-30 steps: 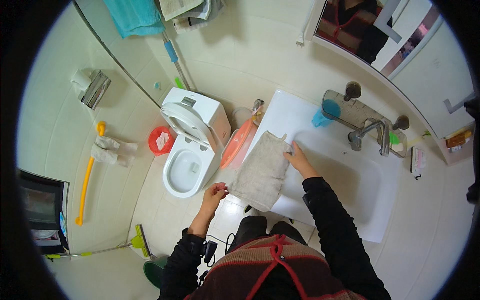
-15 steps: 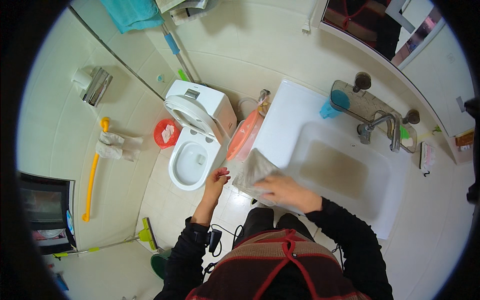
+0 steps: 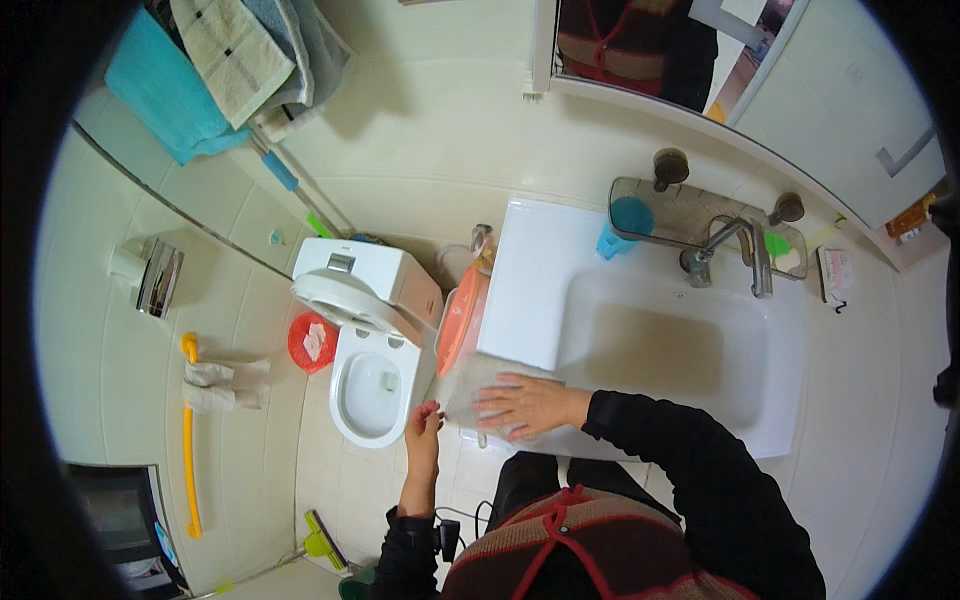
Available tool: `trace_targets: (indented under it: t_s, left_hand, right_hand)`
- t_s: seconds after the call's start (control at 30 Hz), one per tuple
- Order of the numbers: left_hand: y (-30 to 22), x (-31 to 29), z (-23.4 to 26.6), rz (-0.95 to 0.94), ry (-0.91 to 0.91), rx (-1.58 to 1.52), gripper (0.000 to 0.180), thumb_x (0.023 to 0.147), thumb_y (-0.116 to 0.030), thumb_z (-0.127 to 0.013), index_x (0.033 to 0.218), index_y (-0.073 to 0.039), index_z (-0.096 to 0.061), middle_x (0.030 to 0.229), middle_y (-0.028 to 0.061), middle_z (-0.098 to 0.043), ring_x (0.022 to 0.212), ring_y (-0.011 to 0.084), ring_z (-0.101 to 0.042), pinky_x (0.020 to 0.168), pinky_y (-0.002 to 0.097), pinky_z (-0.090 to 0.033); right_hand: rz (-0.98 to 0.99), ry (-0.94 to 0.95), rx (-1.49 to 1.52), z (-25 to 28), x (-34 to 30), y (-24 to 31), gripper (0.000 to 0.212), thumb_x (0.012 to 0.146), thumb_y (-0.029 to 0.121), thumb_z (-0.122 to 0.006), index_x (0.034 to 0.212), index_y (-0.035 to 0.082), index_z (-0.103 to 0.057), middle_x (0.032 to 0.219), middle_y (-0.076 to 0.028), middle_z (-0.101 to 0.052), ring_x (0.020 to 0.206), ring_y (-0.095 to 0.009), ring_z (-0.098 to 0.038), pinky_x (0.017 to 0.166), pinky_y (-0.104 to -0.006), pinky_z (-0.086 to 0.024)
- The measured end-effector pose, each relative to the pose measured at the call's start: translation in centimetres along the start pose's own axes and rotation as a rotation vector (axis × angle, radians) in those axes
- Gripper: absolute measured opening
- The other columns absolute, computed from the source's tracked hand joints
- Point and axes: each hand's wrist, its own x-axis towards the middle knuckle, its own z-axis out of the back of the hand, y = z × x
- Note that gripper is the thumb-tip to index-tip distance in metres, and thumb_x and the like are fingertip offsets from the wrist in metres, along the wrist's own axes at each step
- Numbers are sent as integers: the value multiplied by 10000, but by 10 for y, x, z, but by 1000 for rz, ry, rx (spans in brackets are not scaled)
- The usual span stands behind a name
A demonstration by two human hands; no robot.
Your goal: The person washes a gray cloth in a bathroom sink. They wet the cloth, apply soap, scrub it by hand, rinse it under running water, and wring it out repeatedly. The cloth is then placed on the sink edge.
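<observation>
A greyish cloth point(image 3: 465, 385) lies spread over the front left corner of the white washbasin counter point(image 3: 522, 315), its left part reaching past the edge. Flat on top of it rests my right hand point(image 3: 530, 402), palm down with the fingers spread. My left hand point(image 3: 424, 420) is just left of the cloth, its fingers loosely curved and nothing visible in them; whether a fingertip touches the cloth I cannot tell. Right of the cloth, the basin point(image 3: 655, 345) holds murky brownish water below the tap point(image 3: 735, 250).
A blue cup point(image 3: 625, 228) stands at the counter's back, by a clear shelf point(image 3: 670, 215). Left of the counter are an orange basin point(image 3: 463, 318), the toilet point(image 3: 378, 400) with its lid up, and a red-lined bin point(image 3: 312, 342). A mirror cabinet point(image 3: 840, 120) juts out above.
The cloth, bunched up earlier, is now spread out over the counter corner. My right hand has flattened onto it, and my left hand is nearer its edge. The whole view has shifted.
</observation>
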Motion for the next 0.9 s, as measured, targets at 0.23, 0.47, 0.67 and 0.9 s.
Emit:
trace_targets:
  t_s: [0.23,0.47,0.67,0.9]
  left_hand:
    - [5,-7,12,24,-48,26,248,898,-105,-517,1121,4,-537,1069,89,-586,970,195,-585,838,318,-483]
    - [-10,-18,24,49,-52,99,265,879,-76,-513,1131,3,-541,1070,91,-587,981,191,-583,829,307,-478]
    - [-27,-2,1,-34,15,49,282,841,-29,-530,1122,-13,-554,1053,64,-590,945,159,-572,836,282,-447]
    - [-50,38,-53,-429,58,78,242,874,0,-485,1106,-4,-550,1081,85,-583,970,196,-562,896,315,-441]
  right_hand:
    - [-509,-287,-364,45,9,-125,502,842,454,-533,1317,307,-470,1451,-67,-320,1349,-355,-229,1088,-545,-123]
    - [-923,-569,-380,53,9,-210,510,845,457,-523,1317,266,-487,1437,-104,-347,1350,-349,-234,1075,-564,-132]
    - [-745,-636,-359,-9,17,-126,475,789,431,-546,1238,276,-542,1418,-113,-365,1325,-381,-271,1015,-634,-166]
    - [-501,-411,33,-53,-46,65,540,776,458,-610,1277,300,-491,1485,-62,-271,1387,-313,-176,1103,-534,-89]
